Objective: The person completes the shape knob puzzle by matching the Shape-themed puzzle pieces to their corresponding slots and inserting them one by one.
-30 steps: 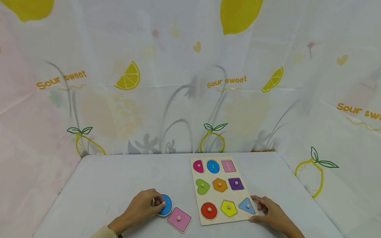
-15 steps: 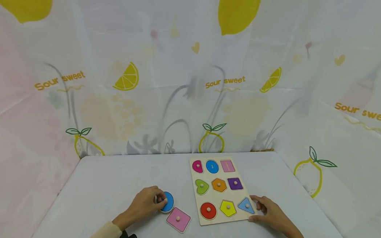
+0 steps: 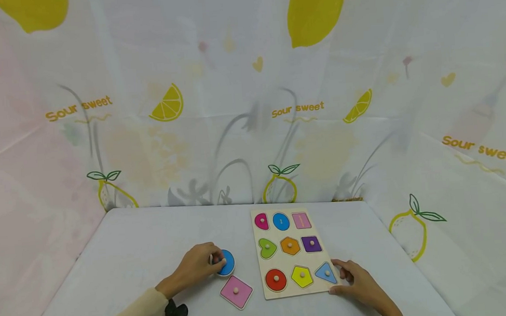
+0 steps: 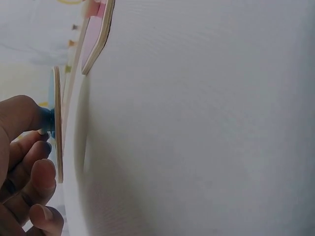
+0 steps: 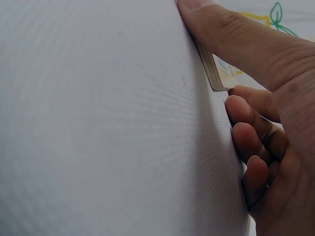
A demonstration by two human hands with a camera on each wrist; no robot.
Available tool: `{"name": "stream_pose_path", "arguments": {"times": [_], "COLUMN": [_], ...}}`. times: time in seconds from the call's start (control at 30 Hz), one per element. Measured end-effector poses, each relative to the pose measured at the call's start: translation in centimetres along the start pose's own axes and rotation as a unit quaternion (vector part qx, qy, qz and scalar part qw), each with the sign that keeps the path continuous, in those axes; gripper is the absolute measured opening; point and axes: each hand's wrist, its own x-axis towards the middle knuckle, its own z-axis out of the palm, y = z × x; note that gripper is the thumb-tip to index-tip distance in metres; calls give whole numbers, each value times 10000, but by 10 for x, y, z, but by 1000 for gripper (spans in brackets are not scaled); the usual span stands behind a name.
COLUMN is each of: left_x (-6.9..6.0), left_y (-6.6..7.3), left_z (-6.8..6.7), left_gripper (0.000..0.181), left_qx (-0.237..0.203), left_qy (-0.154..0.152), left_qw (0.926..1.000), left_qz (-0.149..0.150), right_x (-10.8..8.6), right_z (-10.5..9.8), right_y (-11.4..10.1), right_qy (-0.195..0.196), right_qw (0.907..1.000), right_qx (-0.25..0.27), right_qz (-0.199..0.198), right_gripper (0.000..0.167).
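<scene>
My left hand (image 3: 200, 265) pinches the knob of a round blue puzzle piece (image 3: 228, 262). In the left wrist view the blue piece (image 4: 58, 128) is seen edge-on, held just off the table. A pink square puzzle piece (image 3: 236, 292) with a wooden knob lies on the table, nearer than the blue one. My right hand (image 3: 361, 285) holds the near right corner of the wooden puzzle board (image 3: 283, 294), thumb at the near edge and forefinger at the right side. In the right wrist view the board's corner (image 5: 211, 69) shows between thumb and forefinger; the other fingers are curled.
Knobbed pieces sit in the board, among them a red circle (image 3: 276, 280) and a blue triangle (image 3: 326, 273). Its blue round slot (image 3: 281, 221) and pink square slot (image 3: 302, 220) hold no piece. A printed cloth (image 3: 217, 145) hangs behind the white table (image 3: 153, 232).
My left hand has moved right and slightly away from me with the round blue puzzle piece. My right hand stays at the board's corner. The head view has shifted slightly.
</scene>
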Motion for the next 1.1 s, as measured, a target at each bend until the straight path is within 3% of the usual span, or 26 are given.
{"name": "stream_pose_path", "arguments": {"times": [0.57, 0.83, 1.1], "left_x": [16, 26, 38], "left_y": [1, -2, -2], "left_z": [5, 8, 8], "left_gripper": [12, 13, 13], "left_qx": [82, 122, 162], "left_qy": [0, 77, 93], "left_qw": [10000, 9997, 9996], "left_qz": [7, 205, 226], "right_x": [0, 3, 3], "right_z": [0, -1, 0], "right_y": [-1, 2, 4], "right_qy": [-13, -38, -18], "right_qw": [10000, 9998, 9999], "right_qx": [-25, -80, -132], "right_qz": [13, -159, -84], "right_gripper": [83, 83, 84]}}
